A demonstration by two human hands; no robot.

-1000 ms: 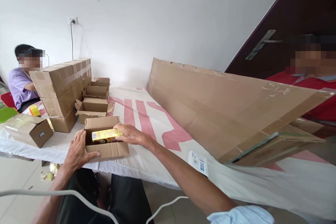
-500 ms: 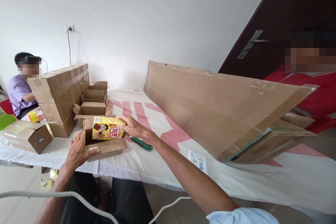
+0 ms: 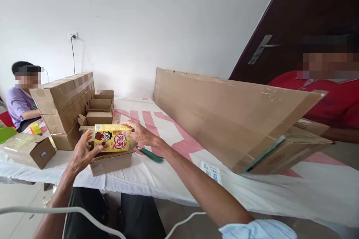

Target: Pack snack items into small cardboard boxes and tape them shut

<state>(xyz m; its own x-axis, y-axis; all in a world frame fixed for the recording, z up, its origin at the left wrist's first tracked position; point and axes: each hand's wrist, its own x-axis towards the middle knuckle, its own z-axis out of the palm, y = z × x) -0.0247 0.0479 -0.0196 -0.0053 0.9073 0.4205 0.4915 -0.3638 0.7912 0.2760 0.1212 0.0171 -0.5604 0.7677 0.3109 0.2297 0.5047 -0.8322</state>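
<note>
A yellow snack box [image 3: 112, 140] with a cartoon face and red lettering is tilted over an open cardboard carton [image 3: 112, 162] near the table's front edge. My right hand [image 3: 140, 134] grips its right end. My left hand [image 3: 84, 151] is at its left end, the thumb lying on the lower left corner and the fingers curving round the side. Most of the carton's inside is hidden behind the box. Just right of the carton lies a green-handled knife [image 3: 151, 154], its blade partly out of sight.
Open cartons [image 3: 99, 117] run in a row behind, beside stacked taped cartons [image 3: 63, 108]. A closed carton [image 3: 29, 149] and yellow tape [image 3: 35, 128] lie left. A large cardboard sheet [image 3: 224, 115] leans at right, near a white label pack [image 3: 211, 171]. Two people sit nearby.
The snack box has moved slightly left and towards me. My left hand has gone from the carton's edge to the box's left end. The carton's front flap no longer leans outward.
</note>
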